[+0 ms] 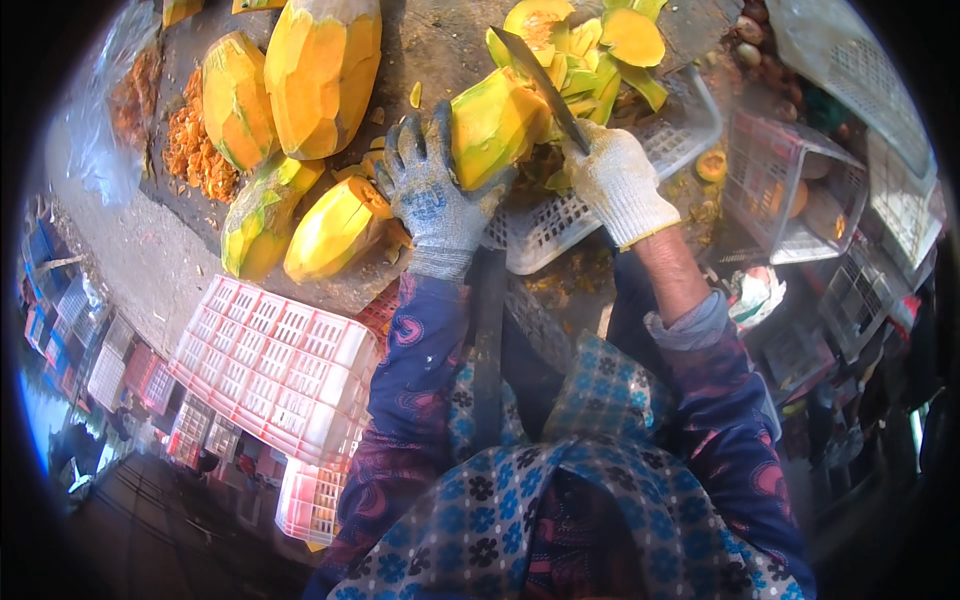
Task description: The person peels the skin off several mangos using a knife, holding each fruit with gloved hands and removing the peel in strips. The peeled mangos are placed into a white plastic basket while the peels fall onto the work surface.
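My left hand [439, 191], in a grey coated work glove, steadies a partly peeled pumpkin piece [499, 124]. Its fingers lie along the piece's left side, and the thumb reaches round the near end. In a white knit glove, my right hand [619, 180] grips a long dark-bladed knife [541, 84]. The blade slants up and left, at the right end of the pumpkin piece; whether it touches the flesh I cannot tell. Thick cut peel pieces [600, 82] with green skin and yellow flesh lie heaped beyond the knife, above a white plastic crate [551, 232].
Left of my hand stand large peeled pumpkins [322, 82] and a smaller cut pumpkin [337, 225]. Orange pulp with seeds [199, 146] lies beside a clear plastic bag [112, 120]. A pink-white crate [277, 360] is near my left forearm. Another crate [795, 187] holding pumpkins lies at right.
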The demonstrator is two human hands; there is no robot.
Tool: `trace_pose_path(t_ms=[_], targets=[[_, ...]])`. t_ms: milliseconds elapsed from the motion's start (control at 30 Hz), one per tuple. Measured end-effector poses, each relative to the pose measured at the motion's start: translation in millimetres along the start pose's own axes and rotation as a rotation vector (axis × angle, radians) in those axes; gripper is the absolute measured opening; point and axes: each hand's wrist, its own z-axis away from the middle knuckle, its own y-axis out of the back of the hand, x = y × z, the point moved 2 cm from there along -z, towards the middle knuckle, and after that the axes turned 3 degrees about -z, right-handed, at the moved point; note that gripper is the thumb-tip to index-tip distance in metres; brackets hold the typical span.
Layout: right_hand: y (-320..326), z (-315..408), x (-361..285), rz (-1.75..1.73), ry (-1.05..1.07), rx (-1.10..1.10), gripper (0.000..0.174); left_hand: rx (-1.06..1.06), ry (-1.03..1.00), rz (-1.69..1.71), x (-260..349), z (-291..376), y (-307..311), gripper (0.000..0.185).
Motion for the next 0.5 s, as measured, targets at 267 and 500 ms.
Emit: trace_pose_path(t_ms=[267, 500], targets=[[-6.5, 7.3, -3.4, 0.194, 0.096, -0.043, 0.028, -0.300, -0.054, -0.325, 10.6, -27.0, -8.9, 0.107], [-11.1, 0.6, -1.3, 0.305, 0.200, -0.090, 0.019, -0.308, -0.112, -0.343, 13.9, -28.9, -8.8, 0.107]])
